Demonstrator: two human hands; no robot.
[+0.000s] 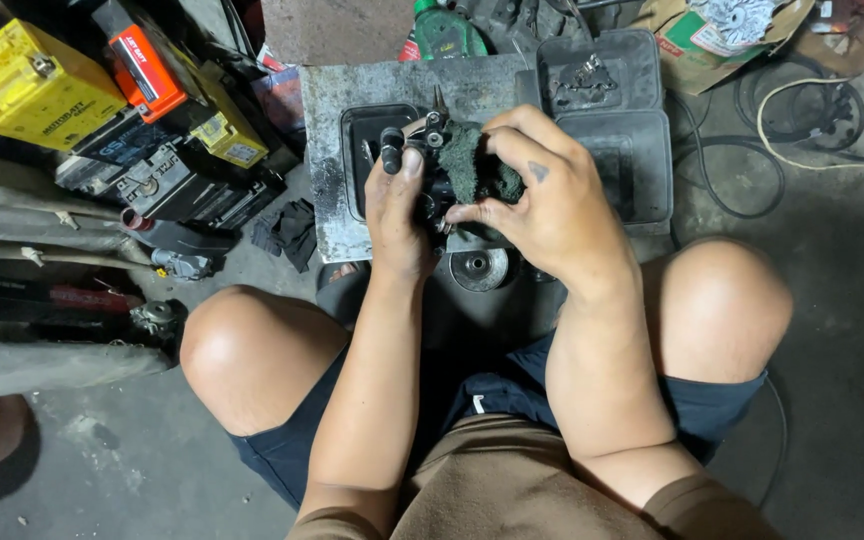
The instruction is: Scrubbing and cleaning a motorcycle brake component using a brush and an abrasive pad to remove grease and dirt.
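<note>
A yellow boxy battery [27, 85] with a dark label stands at the far left; just right of it an orange-and-black battery [142, 60] leans, then a smaller yellow one [224, 130] with a pale label. A torn cardboard box [712, 40] lies at the top right

Grey, stained concrete floor [832, 300], dimly lit. Yellow batteries [27, 85] stacked at left; black cables [742, 170] coiled at right. Cardboard box [697, 45] beyond.

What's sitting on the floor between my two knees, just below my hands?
In the head view, a round metal disc lies on the floor between the knees, just under the right hand and beside the left hand.
</note>
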